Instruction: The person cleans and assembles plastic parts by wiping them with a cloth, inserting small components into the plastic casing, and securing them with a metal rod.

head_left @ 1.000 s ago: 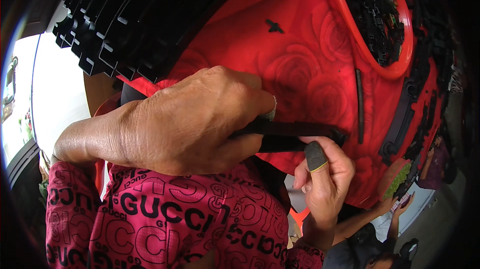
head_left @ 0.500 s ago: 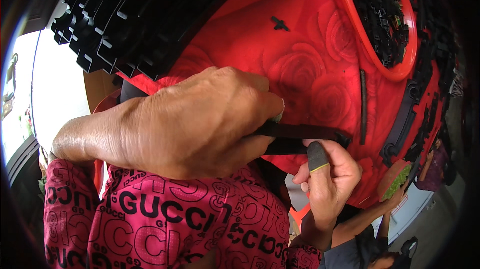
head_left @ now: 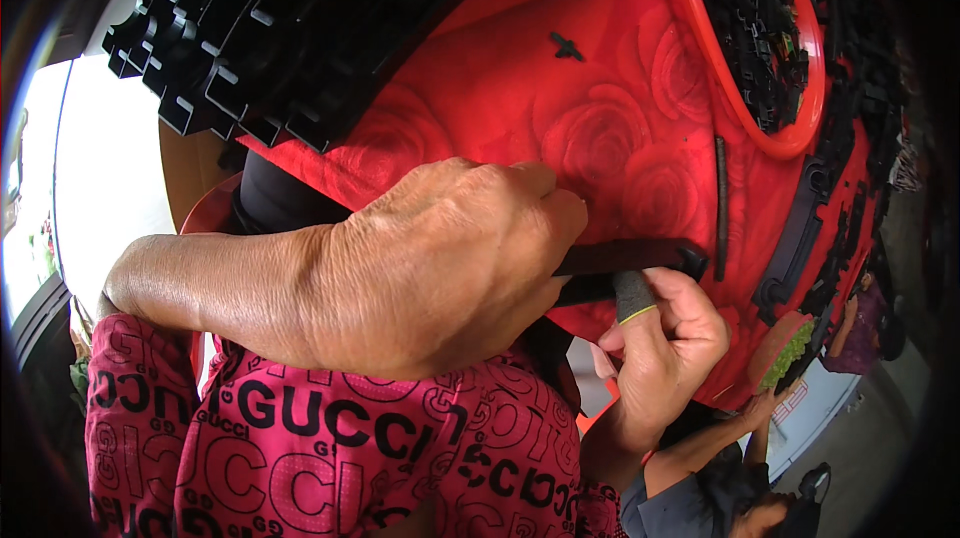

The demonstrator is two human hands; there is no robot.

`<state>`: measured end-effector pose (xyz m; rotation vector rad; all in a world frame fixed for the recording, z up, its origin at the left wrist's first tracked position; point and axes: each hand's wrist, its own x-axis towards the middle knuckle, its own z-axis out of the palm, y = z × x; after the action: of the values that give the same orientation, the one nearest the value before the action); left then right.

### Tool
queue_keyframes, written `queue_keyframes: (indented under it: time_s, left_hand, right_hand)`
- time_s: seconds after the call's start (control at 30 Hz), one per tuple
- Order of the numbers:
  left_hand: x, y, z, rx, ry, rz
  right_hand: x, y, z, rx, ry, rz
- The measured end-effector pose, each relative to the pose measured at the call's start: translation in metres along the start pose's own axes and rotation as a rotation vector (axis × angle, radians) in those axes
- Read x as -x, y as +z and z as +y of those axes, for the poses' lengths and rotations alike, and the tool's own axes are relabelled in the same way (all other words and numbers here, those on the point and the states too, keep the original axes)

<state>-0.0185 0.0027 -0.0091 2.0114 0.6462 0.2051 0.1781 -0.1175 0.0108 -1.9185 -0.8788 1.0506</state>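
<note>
- Now both hands are on the black strip (head_left: pixel 625 258), held below and left of the red basket (head_left: pixel 790 146);
- left hand (head_left: pixel 450 268), farther left of the basket, is clamped around the strip's left part; its fingertips are hidden from view;
- right hand (head_left: pixel 665 338), below the basket, pinches the strip near its right end; a dark finger sleeve (head_left: pixel 634 298) covers the thumb;
- over to the basket's left, two small black crosses (head_left: pixel 567 47) lie on rose-patterned red cloth (head_left: pixel 480 108);
- below the basket, a thin dark rod (head_left: pixel 722 208); to its right, a long black notched piece (head_left: pixel 796 238);
- far left of the basket, black channelled parts (head_left: pixel 260 38) sit stacked close together.
</note>
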Motion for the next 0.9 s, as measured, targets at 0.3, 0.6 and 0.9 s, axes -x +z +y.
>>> queue_keyframes:
  time_s: [0.3,0.6,0.9]
  left_hand:
    - [0.012,0.011,0.008,-0.063,-0.03,0.025]
    - [0.024,0.026,0.011,-0.158,0.034,0.125]
    - [0.043,0.053,0.008,-0.056,0.126,0.24]
  right_hand:
    - [0.004,0.012,-0.004,0.058,-0.023,0.087]
    - [0.003,0.012,0.006,0.043,-0.139,0.109]
    - [0.029,0.018,0.013,0.038,-0.247,0.087]
